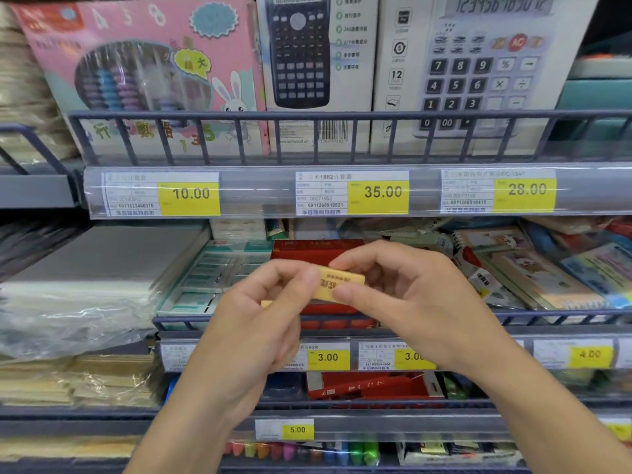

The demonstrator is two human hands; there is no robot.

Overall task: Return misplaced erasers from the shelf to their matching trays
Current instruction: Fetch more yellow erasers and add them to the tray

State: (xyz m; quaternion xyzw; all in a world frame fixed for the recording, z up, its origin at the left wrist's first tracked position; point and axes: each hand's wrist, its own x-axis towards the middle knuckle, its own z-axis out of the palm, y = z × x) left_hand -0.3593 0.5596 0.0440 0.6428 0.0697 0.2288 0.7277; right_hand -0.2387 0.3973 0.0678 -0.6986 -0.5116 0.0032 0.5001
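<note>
You face a grey wire-fronted shelf unit (342,115) of several tiers. On the top tier stand, left to right, a pink abacus box (143,70), a box printed with a dark scientific calculator (316,63), and a box printed with a large desk calculator (478,70). The price rail (260,191) beneath them carries yellow tags reading 10.00, 35.00 and 28.00.

On the tier below, clear plastic-wrapped packs (78,289) lie at the left, teal-and-white packets (219,271) sit beside them, a red box (314,251) stands behind your hands, and illustrated notebooks (533,271) fill the right. Lower rails show tags of 3.00, 4.00 and 5.00, with red packaging (369,384) under the 3.00 tags and coloured items (301,451) along the bottom tier.

Your left hand (253,323) is raised in front of the middle tier, fingers curled, thumb and fingertips pinching the left end of a yellow eraser (338,282). Your right hand (420,299) meets it from the other side, thumb below and fingers above, pinching the eraser's right part. The eraser is held level between both hands, in the air just before the red box, dark print on its face. A further small yellow piece (266,303) shows under your left fingers; what it is cannot be told
</note>
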